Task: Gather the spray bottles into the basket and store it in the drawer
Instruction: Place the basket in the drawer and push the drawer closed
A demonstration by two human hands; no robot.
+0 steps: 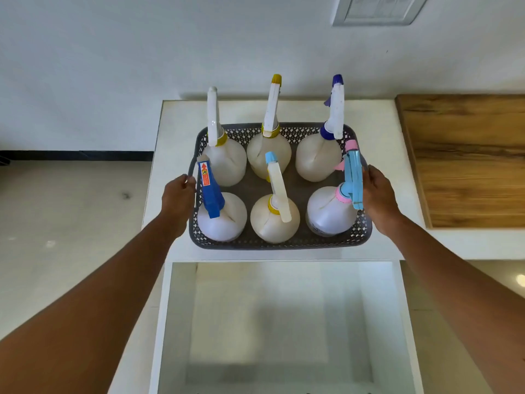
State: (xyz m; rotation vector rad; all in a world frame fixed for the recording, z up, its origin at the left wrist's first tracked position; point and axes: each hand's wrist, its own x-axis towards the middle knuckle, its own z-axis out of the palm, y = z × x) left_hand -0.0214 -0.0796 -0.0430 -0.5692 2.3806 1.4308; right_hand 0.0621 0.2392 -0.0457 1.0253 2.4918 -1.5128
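On the white counter [176,132] by the wall [170,52], left hand [177,199] and right hand [377,194] grip the basket [284,243].

Both arms extended forward, bare forearms entering from the lower left and lower right corners and converging toward frame centre. Left hand [178,196] sits just left of centre, back of hand up, fingers curled round the left edge of the basket [279,245]. Right hand [379,194] mirrors it right of centre, fingers curled on the right edge. Wrists roughly straight, hands level with each other.
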